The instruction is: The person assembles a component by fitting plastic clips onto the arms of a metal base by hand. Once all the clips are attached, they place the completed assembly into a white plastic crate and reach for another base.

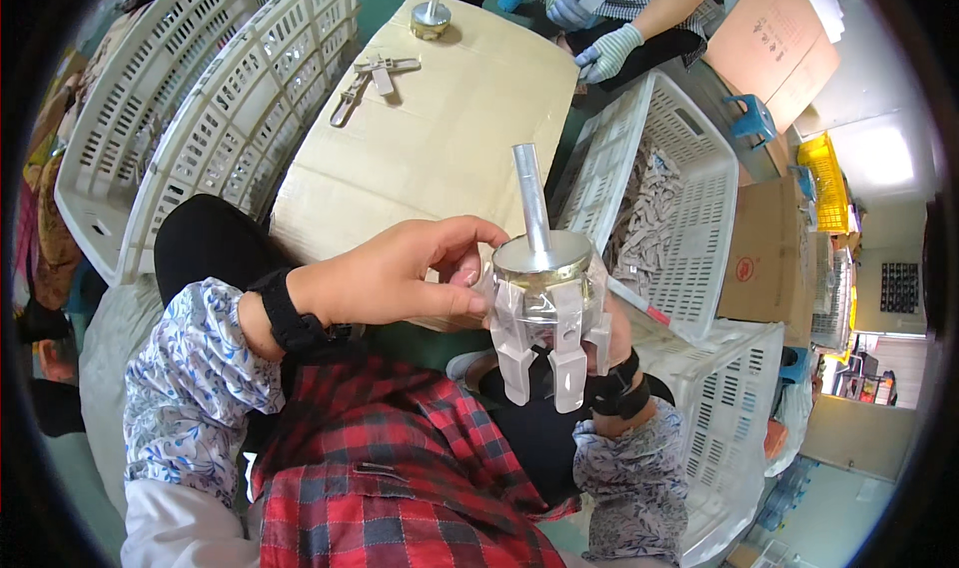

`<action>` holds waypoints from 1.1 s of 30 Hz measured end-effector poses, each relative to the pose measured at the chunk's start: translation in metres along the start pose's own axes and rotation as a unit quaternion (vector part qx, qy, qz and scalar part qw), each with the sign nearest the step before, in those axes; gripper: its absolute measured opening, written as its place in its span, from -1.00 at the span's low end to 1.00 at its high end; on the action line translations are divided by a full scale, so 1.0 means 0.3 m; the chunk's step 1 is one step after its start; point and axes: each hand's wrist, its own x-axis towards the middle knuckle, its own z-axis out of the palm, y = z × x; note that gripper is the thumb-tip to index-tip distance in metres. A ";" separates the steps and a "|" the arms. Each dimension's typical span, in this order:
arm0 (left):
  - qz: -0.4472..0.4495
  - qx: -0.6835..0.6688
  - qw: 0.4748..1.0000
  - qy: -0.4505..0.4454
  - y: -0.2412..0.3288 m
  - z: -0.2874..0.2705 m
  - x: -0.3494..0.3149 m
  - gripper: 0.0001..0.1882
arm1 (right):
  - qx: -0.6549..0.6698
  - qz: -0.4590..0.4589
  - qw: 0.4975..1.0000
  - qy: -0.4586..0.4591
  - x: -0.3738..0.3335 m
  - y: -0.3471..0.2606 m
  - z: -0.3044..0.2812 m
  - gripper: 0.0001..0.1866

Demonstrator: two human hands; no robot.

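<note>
A round metal fixture with a silver rod rising from its top is held up in front of me. Several grey plastic clips hang around its rim, pointing down. My right hand supports it from the far right side, its fingers mostly hidden behind the clips. At the left side, my left hand has its index finger at the disc's edge and its thumb against a clip, fingers curled. Beyond, on the cardboard-covered table, lie a few loose grey clips and a second metal fixture with a rod.
White plastic crates stand at the left. A white crate at the right holds a heap of grey clips. Across the table, another person's gloved hands are at work. Cardboard boxes stand further right.
</note>
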 end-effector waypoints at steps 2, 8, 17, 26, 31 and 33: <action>-0.056 0.116 0.992 -0.003 0.050 -0.011 -0.010 -0.62 | 0.065 -0.009 0.996 0.058 -0.021 0.013 -0.031 -0.44; 0.034 0.192 0.980 0.045 0.165 -0.057 -0.071 -0.85 | -0.022 -0.112 0.980 0.161 0.027 -0.003 0.087 -0.10; 0.021 0.125 0.992 -0.015 0.156 -0.046 0.014 -0.46 | -0.092 0.003 0.996 0.014 0.015 0.061 0.179 -0.02; -0.115 -0.230 0.945 -0.202 0.096 0.057 0.055 -0.41 | -0.044 -0.043 0.995 -0.080 0.067 0.094 0.152 -0.25; 0.034 0.014 0.989 -0.146 0.060 0.028 0.024 -0.35 | -0.165 -0.064 0.965 0.193 0.050 0.045 0.218 -0.25; 0.027 0.038 0.994 -0.095 0.106 0.028 0.029 -0.32 | -0.210 -0.081 0.924 0.308 0.029 -0.002 0.229 -0.25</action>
